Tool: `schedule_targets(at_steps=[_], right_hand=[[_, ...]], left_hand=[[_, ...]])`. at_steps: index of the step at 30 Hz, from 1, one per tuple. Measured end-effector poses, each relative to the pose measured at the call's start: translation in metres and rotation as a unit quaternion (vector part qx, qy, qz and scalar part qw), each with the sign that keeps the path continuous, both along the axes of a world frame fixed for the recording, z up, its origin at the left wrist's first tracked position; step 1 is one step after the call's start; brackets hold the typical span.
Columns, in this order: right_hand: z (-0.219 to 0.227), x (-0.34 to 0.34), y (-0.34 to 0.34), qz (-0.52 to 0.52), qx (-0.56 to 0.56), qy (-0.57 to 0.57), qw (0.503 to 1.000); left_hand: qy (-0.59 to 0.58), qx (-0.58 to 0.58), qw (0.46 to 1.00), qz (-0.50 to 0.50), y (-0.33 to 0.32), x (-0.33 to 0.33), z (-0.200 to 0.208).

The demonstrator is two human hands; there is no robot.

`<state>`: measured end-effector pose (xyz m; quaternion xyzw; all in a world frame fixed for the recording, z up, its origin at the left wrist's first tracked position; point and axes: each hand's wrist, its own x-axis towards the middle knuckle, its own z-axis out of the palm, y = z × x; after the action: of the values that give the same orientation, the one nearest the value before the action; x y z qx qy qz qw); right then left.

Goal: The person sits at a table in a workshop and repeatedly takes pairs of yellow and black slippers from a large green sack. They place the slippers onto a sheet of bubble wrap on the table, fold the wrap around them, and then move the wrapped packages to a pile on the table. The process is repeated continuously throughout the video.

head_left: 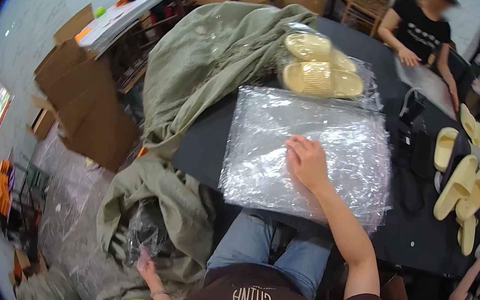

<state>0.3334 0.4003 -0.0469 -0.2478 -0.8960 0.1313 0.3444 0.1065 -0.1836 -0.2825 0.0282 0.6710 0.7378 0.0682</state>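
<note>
On the dark table a stack of clear plastic bags [253,146] lies flat in front of me. My right hand [306,162] rests on the stack's middle, palm down, fingers slightly bent and holding nothing that I can see. Low at my left side, my left hand [148,267] grips the edge of a clear plastic bag [143,238] with something dark in or behind it. That bag hangs over the opening of a green woven sack [180,215]. Just beyond the stack lies a pair of pale yellow slippers [316,77] in clear plastic.
Several loose yellow slippers [457,189] lie at the table's right, beside dark straps or slippers [415,157]. Green woven cloth [203,64] drapes over the left edge. Cardboard boxes [82,105] stand on the left. Across the table a person [418,34] handles clear plastic; another works farther back.
</note>
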Motion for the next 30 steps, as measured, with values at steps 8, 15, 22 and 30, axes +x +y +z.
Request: schedule_targets(at_steps=[8,15,22,30], right_hand=[[0.007,0.003,-0.003,0.018,0.020,-0.017,0.999],[0.006,0.002,-0.004,0.026,0.011,-0.016,0.999],[0.022,0.004,0.007,0.032,-0.176,0.006,0.984],[0.107,0.072,0.010,0.061,-0.510,0.455,0.728]], left_hand=[[-0.164,0.468,0.868,0.016,-0.018,0.004,0.147],[-0.105,0.492,0.864,0.014,0.034,0.009,0.249],[-0.239,0.656,0.653,-0.295,0.191,-0.018,0.309],[-0.466,0.442,0.627,-0.440,0.410,0.036,0.316]])
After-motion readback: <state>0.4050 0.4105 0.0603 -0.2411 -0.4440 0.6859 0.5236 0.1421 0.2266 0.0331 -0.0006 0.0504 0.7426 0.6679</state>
